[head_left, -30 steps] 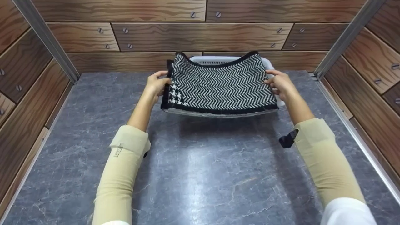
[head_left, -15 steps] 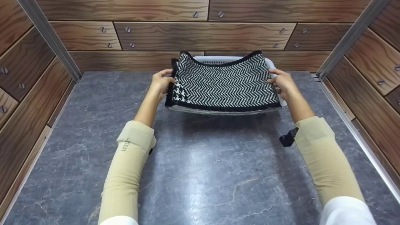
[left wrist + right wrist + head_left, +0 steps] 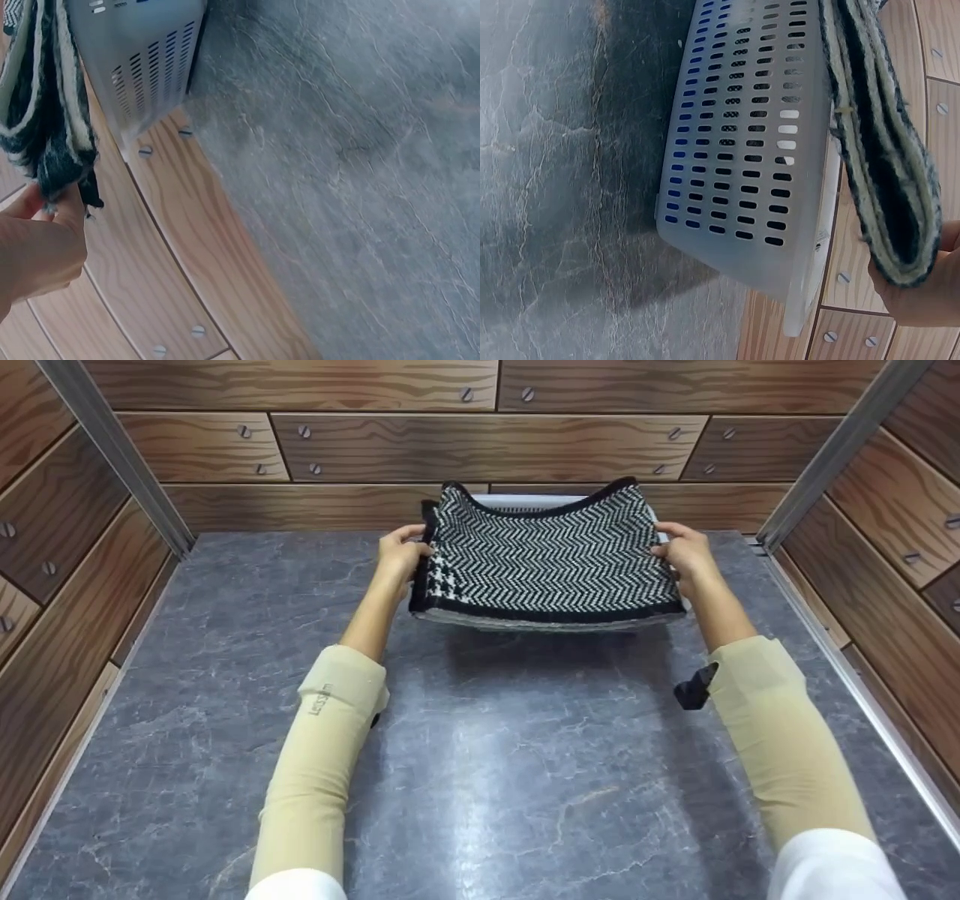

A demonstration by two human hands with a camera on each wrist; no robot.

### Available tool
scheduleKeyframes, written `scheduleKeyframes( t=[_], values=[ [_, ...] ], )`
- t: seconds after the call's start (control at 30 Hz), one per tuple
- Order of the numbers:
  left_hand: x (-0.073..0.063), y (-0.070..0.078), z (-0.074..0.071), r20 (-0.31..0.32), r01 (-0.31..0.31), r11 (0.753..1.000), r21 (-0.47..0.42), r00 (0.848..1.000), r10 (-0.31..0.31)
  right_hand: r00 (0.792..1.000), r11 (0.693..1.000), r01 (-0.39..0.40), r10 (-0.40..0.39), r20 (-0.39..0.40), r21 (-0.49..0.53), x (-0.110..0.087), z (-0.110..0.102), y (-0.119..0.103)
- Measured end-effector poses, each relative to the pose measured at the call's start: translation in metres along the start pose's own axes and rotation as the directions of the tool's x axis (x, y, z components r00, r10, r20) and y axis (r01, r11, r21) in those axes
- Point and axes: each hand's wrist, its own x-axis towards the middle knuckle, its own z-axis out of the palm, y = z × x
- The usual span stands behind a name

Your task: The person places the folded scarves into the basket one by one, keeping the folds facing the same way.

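A folded woolly cloth with a black-and-white herringbone pattern and black borders hangs between both hands in the head view, its middle sagging. My left hand pinches its left side between thumb and fingers; the left wrist view shows this hand under the folded end. On the right side, my right hand grips the other edge. Several layers show at the fold of the cloth in the right wrist view. Below and behind it stands a pale slotted plastic basket, mostly hidden by the cloth in the head view.
Through the basket's slots, blue and black-and-white patterned things show. The basket stands on a grey marbled surface, close to the wood-patterned back wall. Similar walls rise at left and right.
Both hands and the cloth have shifted slightly to the right in the head view, the left hand more than the right. The cloth now covers more of the basket's right side.
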Motion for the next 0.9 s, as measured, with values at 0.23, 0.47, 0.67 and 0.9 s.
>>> scheduleKeyframes(
  t=[0.23, 0.47, 0.67, 0.9],
  values=[
    [0.002, -0.003, 0.010, -0.027, -0.056, 0.998, 0.029, 0.998, 0.057, 0.999, 1.000, 0.026, -0.025, -0.040, 0.013, 0.004, -0.004, 0.004],
    [0.004, -0.005, 0.015, -0.023, -0.073, 0.997, 0.024, 0.997, 0.074, 0.996, 0.999, 0.049, -0.048, -0.076, 0.001, 0.008, -0.007, 0.004],
    [0.004, -0.004, 0.016, -0.027, -0.065, 0.998, 0.011, 0.998, 0.065, 0.993, 0.998, 0.064, -0.065, -0.096, -0.015, 0.010, -0.007, 0.004],
    [0.003, -0.004, 0.016, -0.029, -0.070, 0.997, 0.027, 0.997, 0.070, 0.986, 0.994, 0.109, -0.110, -0.123, -0.012, 0.010, -0.006, 0.005]
  ],
)
